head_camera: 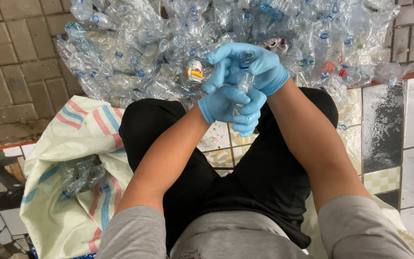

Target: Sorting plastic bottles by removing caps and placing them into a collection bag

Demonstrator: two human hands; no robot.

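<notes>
**Two gloved hands on one clear bottle**

Both hands are closed on a small clear plastic bottle (243,82) held upright above the person's lap. The left hand (231,108), in a blue glove, wraps the lower body with fingers curled tight; the right hand (250,64) cups over the top, fingers bent round the neck end. The bottle looks empty, so very light, thin-walled and easily dented, and probably slick against the gloves; the firmer neck and base seem the better places to hold.

Just beyond the hands lies a large heap of crushed clear bottles (168,48), many with blue caps, spread over the paved ground (10,62). To the left, beside the knee, an open white woven sack (73,201) with pink and blue stripes holds a few bottles. Nothing stands between the hands and the sack but the person's own black-clad leg (154,129)
</notes>
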